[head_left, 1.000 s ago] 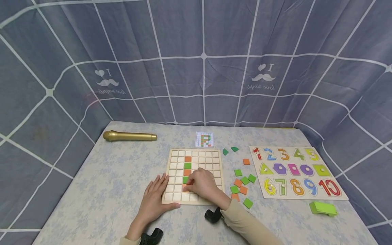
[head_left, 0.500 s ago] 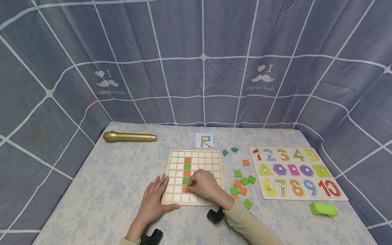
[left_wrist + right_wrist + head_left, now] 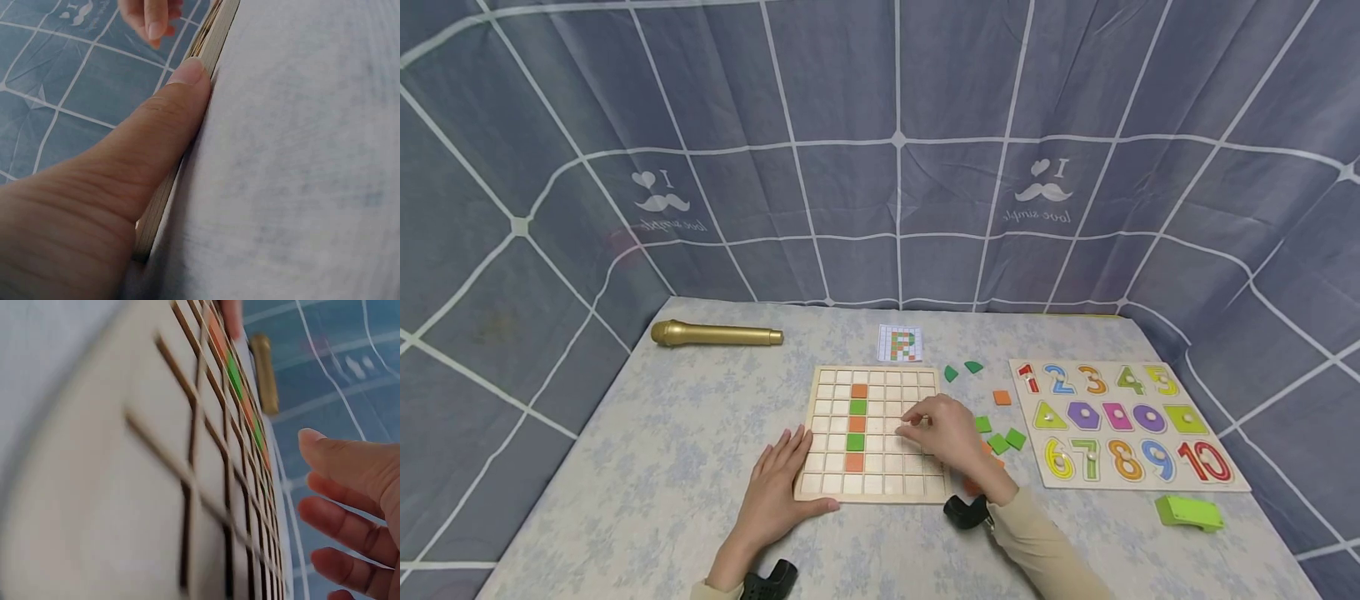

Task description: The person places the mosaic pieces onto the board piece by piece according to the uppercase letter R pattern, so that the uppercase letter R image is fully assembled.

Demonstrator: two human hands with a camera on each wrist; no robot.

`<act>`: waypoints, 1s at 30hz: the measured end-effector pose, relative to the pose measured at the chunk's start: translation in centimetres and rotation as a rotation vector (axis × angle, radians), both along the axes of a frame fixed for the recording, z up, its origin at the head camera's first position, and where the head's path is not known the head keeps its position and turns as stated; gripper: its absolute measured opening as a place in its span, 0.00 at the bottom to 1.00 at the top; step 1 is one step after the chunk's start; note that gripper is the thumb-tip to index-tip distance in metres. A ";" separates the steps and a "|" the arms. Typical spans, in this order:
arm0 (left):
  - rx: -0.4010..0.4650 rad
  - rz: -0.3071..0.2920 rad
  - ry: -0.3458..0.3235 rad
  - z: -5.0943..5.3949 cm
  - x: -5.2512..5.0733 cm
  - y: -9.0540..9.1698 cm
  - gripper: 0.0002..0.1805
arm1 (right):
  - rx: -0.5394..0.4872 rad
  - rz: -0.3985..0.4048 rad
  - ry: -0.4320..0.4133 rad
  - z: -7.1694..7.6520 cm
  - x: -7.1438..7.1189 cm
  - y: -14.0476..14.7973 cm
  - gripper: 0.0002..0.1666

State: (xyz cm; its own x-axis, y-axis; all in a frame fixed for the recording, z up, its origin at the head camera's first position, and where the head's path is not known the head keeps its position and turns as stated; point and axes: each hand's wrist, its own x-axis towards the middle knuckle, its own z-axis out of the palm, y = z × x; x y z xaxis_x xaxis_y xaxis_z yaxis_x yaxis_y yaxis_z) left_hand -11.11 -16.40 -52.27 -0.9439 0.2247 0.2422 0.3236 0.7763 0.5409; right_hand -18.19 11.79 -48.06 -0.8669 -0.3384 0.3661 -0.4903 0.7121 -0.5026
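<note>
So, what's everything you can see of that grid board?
The grid board is flat, pale and wood-looking, with raised strips making square compartments. It lies on the patterned cloth. Five tiles, orange and green alternating, sit in its third column from the left. The left hand rests around its near left corner; the right hand is above its right side.

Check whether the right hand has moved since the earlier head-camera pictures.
Yes: against the grid board, the right hand has moved rightward, away from the tile column.
</note>
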 end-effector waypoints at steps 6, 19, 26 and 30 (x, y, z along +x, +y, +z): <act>-0.004 -0.002 -0.019 0.2 0.0 -0.1 0.61 | -0.045 -0.132 -0.018 0.0 -0.7 3.8 0.09; -0.023 0.000 -0.047 0.4 -0.1 -0.2 0.61 | -0.032 -0.284 -0.103 0.2 -0.5 8.8 0.15; -0.019 -0.005 -0.026 0.1 -0.2 -0.2 0.61 | 0.020 -0.328 -0.165 -0.4 -0.6 9.5 0.16; -0.013 -0.009 -0.046 0.0 -0.2 -0.2 0.62 | 0.045 -0.349 -0.190 -0.6 -0.6 9.5 0.17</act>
State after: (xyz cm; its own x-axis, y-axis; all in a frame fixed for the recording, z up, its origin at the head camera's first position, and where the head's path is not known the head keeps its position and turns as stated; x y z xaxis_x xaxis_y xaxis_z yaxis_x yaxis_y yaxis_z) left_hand -11.34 -16.60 -52.24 -0.9519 0.2360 0.1953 0.3054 0.7806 0.5454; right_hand -18.80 21.31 -48.68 -0.9835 -0.0236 0.1796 -0.1162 0.8425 -0.5260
